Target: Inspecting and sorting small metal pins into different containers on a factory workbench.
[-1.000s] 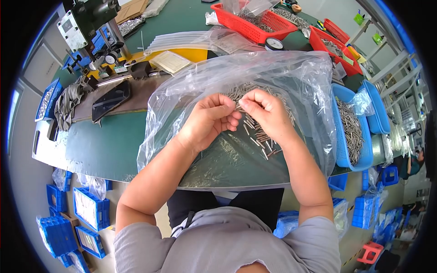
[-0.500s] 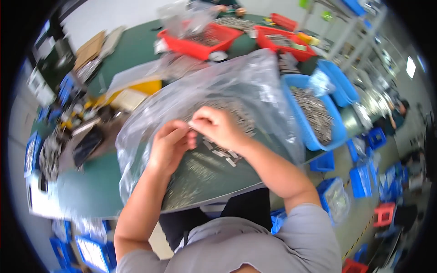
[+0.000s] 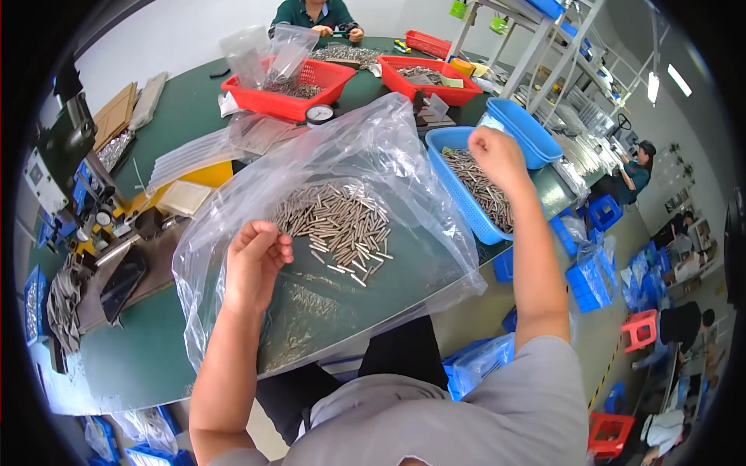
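My left hand (image 3: pixel 256 260) is closed, its thumb and fingers curled together at the left edge of a pile of small metal pins (image 3: pixel 338 221). What it holds, if anything, is hidden. The pile lies on a clear plastic bag (image 3: pixel 396 155) spread across the green table, with a few loose pins at its near side. Above the far part of a blue basket (image 3: pixel 462 203) my right hand (image 3: pixel 496 155) is raised, its fingers curled shut; I cannot make out what is in them. More metal pins (image 3: pixel 478 186) fill that basket.
Behind the bag stand red baskets (image 3: pixel 342 74) of metal parts and a round dial gauge (image 3: pixel 318 116). A second blue basket (image 3: pixel 528 140) adjoins the filled one. Measuring equipment (image 3: pixel 101 217) and a grey cloth (image 3: pixel 68 291) occupy the left. Across the table a person (image 3: pixel 315 15) handles something.
My hands were together over the pile and have parted. The right one has moved right and away to the blue basket; the left has shifted slightly left and nearer me. The view has turned.
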`<act>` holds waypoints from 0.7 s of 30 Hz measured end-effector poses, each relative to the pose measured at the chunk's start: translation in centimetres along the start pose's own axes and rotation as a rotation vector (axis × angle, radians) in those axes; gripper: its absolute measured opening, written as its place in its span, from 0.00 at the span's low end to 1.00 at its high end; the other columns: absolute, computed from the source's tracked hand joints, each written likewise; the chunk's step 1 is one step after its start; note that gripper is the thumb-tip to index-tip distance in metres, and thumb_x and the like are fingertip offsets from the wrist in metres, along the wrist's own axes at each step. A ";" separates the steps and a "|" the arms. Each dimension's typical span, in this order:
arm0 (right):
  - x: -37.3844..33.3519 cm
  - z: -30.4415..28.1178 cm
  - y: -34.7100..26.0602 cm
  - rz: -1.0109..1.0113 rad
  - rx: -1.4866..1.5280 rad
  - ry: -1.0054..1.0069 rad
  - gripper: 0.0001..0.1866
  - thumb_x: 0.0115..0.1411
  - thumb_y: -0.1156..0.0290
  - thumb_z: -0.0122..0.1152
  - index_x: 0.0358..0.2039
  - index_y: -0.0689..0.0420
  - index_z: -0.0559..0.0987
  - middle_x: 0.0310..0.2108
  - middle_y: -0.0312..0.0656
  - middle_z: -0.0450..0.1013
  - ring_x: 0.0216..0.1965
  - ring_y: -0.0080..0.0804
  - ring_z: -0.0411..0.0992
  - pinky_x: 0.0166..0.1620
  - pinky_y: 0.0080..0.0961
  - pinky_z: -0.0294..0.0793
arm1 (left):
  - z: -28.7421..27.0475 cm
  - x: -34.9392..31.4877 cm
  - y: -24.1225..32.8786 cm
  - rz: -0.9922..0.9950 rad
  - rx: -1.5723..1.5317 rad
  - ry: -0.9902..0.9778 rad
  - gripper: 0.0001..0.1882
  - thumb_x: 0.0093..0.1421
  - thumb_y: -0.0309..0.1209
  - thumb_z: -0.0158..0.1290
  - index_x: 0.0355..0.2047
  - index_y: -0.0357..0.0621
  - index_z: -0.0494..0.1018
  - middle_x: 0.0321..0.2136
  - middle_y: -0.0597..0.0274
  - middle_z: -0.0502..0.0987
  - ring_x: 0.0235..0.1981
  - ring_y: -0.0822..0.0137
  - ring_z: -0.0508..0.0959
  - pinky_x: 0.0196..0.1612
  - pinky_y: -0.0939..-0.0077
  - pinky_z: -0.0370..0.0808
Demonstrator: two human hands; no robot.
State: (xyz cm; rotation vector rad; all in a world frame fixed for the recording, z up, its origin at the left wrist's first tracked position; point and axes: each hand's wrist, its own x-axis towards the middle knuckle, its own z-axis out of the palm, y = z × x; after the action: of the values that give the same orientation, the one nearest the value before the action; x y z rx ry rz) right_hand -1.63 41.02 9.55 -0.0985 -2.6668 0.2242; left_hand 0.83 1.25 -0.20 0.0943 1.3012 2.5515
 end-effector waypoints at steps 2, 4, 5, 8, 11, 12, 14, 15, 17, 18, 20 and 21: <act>-0.1 1.3 4.0 -0.128 -0.001 -0.093 0.06 0.51 0.71 0.56 0.31 0.52 0.78 0.35 0.46 0.74 0.39 0.45 0.72 0.43 0.36 0.70 | 0.0 0.1 0.2 0.001 -0.004 0.008 0.03 0.61 0.28 0.47 0.32 0.43 0.69 0.26 0.58 0.74 0.25 0.69 0.73 0.31 0.76 0.72; -0.7 1.1 3.2 -0.087 -0.059 -0.077 0.08 0.52 0.73 0.57 0.34 0.55 0.78 0.38 0.44 0.73 0.44 0.42 0.70 0.47 0.34 0.69 | -0.4 0.0 0.3 0.011 -0.002 0.021 0.03 0.61 0.27 0.47 0.33 0.43 0.69 0.27 0.57 0.75 0.26 0.68 0.74 0.32 0.75 0.73; -0.9 0.6 2.3 -0.146 -0.086 0.012 0.09 0.52 0.71 0.56 0.34 0.54 0.79 0.39 0.46 0.73 0.42 0.45 0.71 0.46 0.36 0.70 | -0.6 0.2 0.3 0.018 -0.011 0.020 0.02 0.60 0.26 0.48 0.33 0.42 0.69 0.27 0.57 0.75 0.25 0.68 0.74 0.32 0.76 0.73; -2.4 -1.0 -3.4 -0.217 -0.070 0.197 0.07 0.53 0.73 0.57 0.34 0.56 0.77 0.36 0.45 0.72 0.38 0.42 0.72 0.40 0.35 0.71 | -0.5 0.6 0.3 0.024 -0.016 0.053 0.03 0.59 0.26 0.49 0.33 0.41 0.69 0.26 0.56 0.75 0.25 0.68 0.74 0.31 0.76 0.73; -5.2 -1.6 -10.0 -0.276 0.342 -0.154 0.10 0.51 0.71 0.61 0.35 0.57 0.76 0.34 0.43 0.72 0.33 0.39 0.74 0.35 0.31 0.72 | -0.6 0.3 0.3 0.042 0.005 0.023 0.02 0.60 0.26 0.47 0.32 0.42 0.69 0.26 0.57 0.75 0.25 0.69 0.74 0.31 0.77 0.73; -6.3 -1.1 -11.2 -0.342 0.417 -0.310 0.13 0.51 0.71 0.62 0.39 0.56 0.75 0.36 0.43 0.72 0.31 0.35 0.73 0.34 0.29 0.72 | -0.6 0.3 0.3 0.038 0.004 0.032 0.02 0.60 0.26 0.47 0.32 0.42 0.69 0.26 0.57 0.75 0.25 0.69 0.74 0.31 0.77 0.73; -8.1 -0.1 -13.1 -0.466 0.425 -0.541 0.21 0.49 0.70 0.65 0.45 0.54 0.72 0.40 0.42 0.70 0.28 0.32 0.72 0.32 0.26 0.71 | -0.8 0.2 0.5 0.052 0.000 0.045 0.03 0.60 0.26 0.47 0.32 0.41 0.69 0.26 0.57 0.75 0.25 0.69 0.75 0.31 0.76 0.73; -8.7 0.4 -13.6 -0.521 0.351 -0.614 0.25 0.48 0.69 0.66 0.48 0.52 0.71 0.41 0.42 0.69 0.27 0.32 0.72 0.32 0.27 0.71 | -0.9 0.2 0.6 0.054 -0.001 0.052 0.03 0.60 0.26 0.47 0.32 0.41 0.69 0.26 0.57 0.75 0.25 0.69 0.75 0.31 0.76 0.73; -9.5 2.1 -13.7 -0.515 0.338 -0.676 0.31 0.44 0.68 0.69 0.51 0.49 0.69 0.40 0.42 0.67 0.28 0.35 0.71 0.34 0.30 0.71 | -0.9 0.3 0.6 0.068 -0.011 0.047 0.03 0.60 0.26 0.47 0.33 0.41 0.69 0.26 0.57 0.76 0.25 0.69 0.75 0.31 0.76 0.73; -9.6 2.7 -13.8 -0.506 0.329 -0.695 0.32 0.43 0.68 0.70 0.50 0.49 0.69 0.39 0.43 0.67 0.29 0.37 0.71 0.35 0.31 0.71 | -0.9 0.4 0.7 0.070 -0.016 0.052 0.03 0.60 0.26 0.47 0.33 0.41 0.69 0.26 0.57 0.76 0.25 0.69 0.75 0.31 0.76 0.73; -9.5 4.3 -13.9 -0.538 0.335 -0.654 0.30 0.43 0.69 0.69 0.49 0.50 0.70 0.39 0.43 0.67 0.32 0.40 0.71 0.37 0.32 0.71 | -0.7 0.3 0.8 0.060 -0.027 0.048 0.03 0.60 0.26 0.47 0.32 0.41 0.69 0.26 0.57 0.76 0.25 0.69 0.75 0.31 0.76 0.73; -9.1 5.1 -14.1 -0.553 0.354 -0.638 0.28 0.44 0.69 0.69 0.48 0.50 0.71 0.38 0.43 0.67 0.34 0.41 0.71 0.37 0.32 0.71 | -0.7 0.3 0.8 0.060 -0.030 0.053 0.03 0.60 0.26 0.47 0.32 0.41 0.69 0.26 0.57 0.76 0.25 0.69 0.75 0.31 0.76 0.73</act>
State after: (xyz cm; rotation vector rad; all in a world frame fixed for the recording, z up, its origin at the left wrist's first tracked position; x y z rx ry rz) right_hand 3.77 25.44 3.54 0.9536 -3.0671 0.6173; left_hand 0.23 0.32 0.01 0.0605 1.2973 2.6397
